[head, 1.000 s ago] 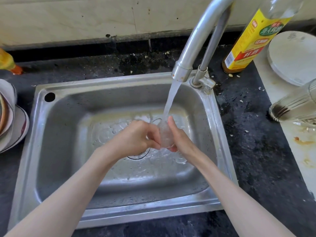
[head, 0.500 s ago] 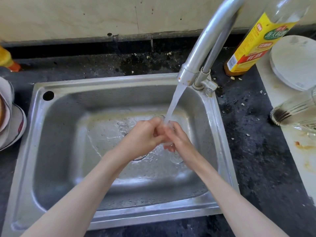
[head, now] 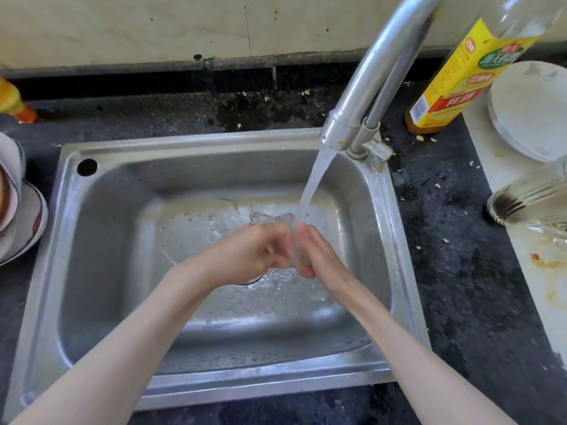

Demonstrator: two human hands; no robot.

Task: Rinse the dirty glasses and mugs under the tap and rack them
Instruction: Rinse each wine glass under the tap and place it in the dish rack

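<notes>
Over the middle of the steel sink (head: 101,246), my left hand (head: 250,254) and my right hand (head: 320,260) press together around a small clear glass (head: 296,250). The glass is mostly hidden between my fingers and blurred by water. Water runs from the tap (head: 365,96) straight onto the glass and splashes off my hands. A clear rounded part shows just below my right wrist; I cannot tell what it is.
Stacked bowls and plates (head: 18,216) stand left of the sink. A yellow-labelled bottle (head: 460,75) stands behind the tap. A clear glass jar (head: 527,197) and a white round lid (head: 530,108) lie on the stained white board at the right. An orange bottle (head: 12,102) is at far left.
My hands have closed in tighter around the glass under the stream, so less of it shows than a second ago. The view has shifted slightly.
</notes>
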